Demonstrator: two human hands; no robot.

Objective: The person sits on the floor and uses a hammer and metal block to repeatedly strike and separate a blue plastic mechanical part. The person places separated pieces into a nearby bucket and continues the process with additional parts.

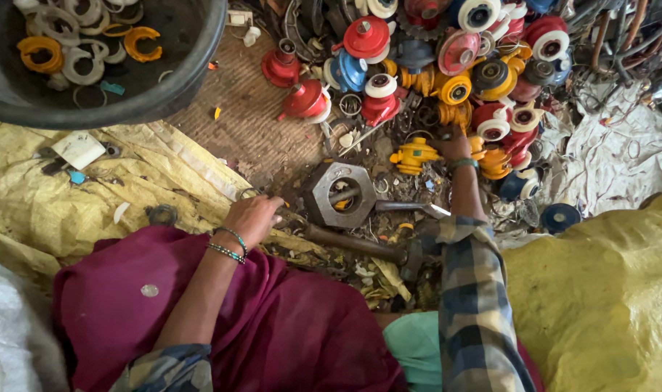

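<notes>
**Hands working a scrap heap**

Dirt floor is lying under yellow sacking point(164, 174) and a heap of red, yellow and blue regulators point(454, 65). Left hand point(252, 216) is resting beside the hexagonal metal block point(339, 193), fingers curled loosely together. Right hand point(453, 144) is reaching into the heap beside a yellow regulator point(415, 154); its fingers are hidden, grip unclear.

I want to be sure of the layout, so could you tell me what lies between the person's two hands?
In the head view, a large grey hexagonal metal nut lies between the left hand and the right hand, amid small scrap on the ground.
</notes>
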